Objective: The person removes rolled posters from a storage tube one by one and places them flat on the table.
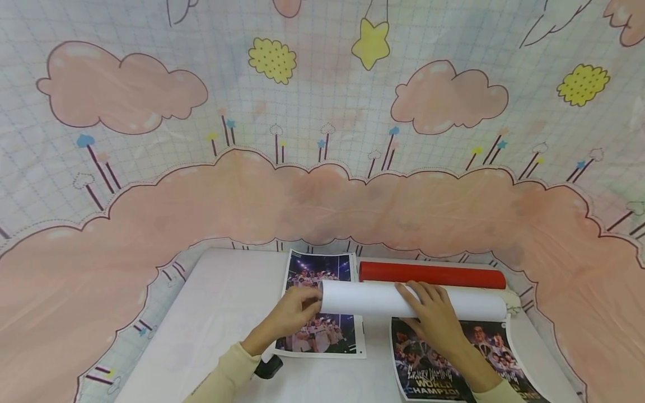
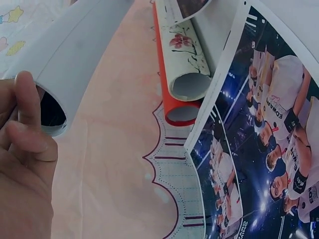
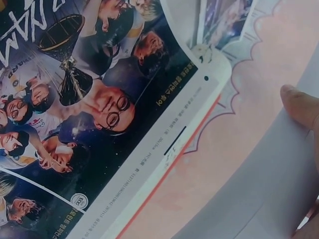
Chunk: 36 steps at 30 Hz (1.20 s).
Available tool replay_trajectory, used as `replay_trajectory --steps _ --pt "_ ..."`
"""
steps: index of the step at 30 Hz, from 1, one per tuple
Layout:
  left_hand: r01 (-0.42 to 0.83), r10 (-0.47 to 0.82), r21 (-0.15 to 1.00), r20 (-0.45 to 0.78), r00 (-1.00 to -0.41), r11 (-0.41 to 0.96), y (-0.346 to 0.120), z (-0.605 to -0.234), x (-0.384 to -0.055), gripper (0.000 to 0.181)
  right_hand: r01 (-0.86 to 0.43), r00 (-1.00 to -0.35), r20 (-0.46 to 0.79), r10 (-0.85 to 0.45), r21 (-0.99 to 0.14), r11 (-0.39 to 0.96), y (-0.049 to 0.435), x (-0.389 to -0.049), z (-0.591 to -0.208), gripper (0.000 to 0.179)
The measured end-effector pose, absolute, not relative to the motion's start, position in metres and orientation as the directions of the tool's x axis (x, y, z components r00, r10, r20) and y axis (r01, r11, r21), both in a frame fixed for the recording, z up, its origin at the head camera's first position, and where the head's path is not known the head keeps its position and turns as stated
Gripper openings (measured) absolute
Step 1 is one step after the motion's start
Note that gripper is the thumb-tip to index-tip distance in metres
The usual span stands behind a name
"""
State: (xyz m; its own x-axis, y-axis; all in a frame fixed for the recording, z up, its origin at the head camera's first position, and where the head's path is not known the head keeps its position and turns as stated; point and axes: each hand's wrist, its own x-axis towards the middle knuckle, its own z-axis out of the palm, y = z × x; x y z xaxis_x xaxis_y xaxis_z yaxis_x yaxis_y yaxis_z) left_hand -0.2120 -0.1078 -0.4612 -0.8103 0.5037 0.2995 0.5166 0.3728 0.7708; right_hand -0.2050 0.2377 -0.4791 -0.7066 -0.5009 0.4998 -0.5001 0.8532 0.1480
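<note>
A white rolled-up poster lies crosswise between my two hands, raised above the table. Its open left end, dark inside, faces the left wrist view. There my left hand pinches the rim of the roll with curled fingers. My right hand grips the roll right of its middle, fingers over the top. In the right wrist view, the thumb shows against the white roll. The roll's underside is hidden in the head view.
Behind the roll lies a red tube, beside a cream roll with a flower print. A group-photo poster lies flat near my left hand. Dark posters with lettering lie under my right forearm. The white table meets a patterned cloth.
</note>
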Motion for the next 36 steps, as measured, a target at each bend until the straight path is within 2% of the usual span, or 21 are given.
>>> replay_trajectory --steps 3,9,16,19,24,36 --pt "0.527 0.511 0.765 0.306 -0.803 0.370 -0.109 -0.461 -0.212 0.013 -0.502 -0.709 0.500 -0.498 0.138 0.854 0.236 -0.206 -0.479 0.100" --pt "0.530 0.512 0.757 0.304 -0.804 0.383 -0.112 -0.461 -0.213 0.012 -0.507 -0.713 0.490 -0.501 0.133 0.852 0.235 -0.206 -0.478 0.077" --pt "0.531 0.484 0.742 0.317 -0.816 0.409 -0.124 -0.454 -0.216 0.012 -0.467 -0.722 0.528 -0.446 0.104 0.878 0.250 -0.207 -0.483 0.098" --pt "0.542 0.466 0.727 0.339 -0.817 0.421 -0.126 -0.450 -0.219 0.012 -0.447 -0.727 0.554 -0.405 0.065 0.892 0.254 -0.208 -0.483 0.095" --pt "0.545 0.429 0.749 0.380 -0.819 0.376 -0.122 -0.448 -0.224 0.015 -0.478 -0.727 0.548 -0.413 0.027 0.878 0.246 -0.209 -0.479 0.093" --pt "0.520 0.517 0.799 0.321 -0.793 0.301 -0.116 -0.449 -0.218 0.013 -0.502 -0.723 0.522 -0.452 0.053 0.863 0.240 -0.201 -0.477 0.095"
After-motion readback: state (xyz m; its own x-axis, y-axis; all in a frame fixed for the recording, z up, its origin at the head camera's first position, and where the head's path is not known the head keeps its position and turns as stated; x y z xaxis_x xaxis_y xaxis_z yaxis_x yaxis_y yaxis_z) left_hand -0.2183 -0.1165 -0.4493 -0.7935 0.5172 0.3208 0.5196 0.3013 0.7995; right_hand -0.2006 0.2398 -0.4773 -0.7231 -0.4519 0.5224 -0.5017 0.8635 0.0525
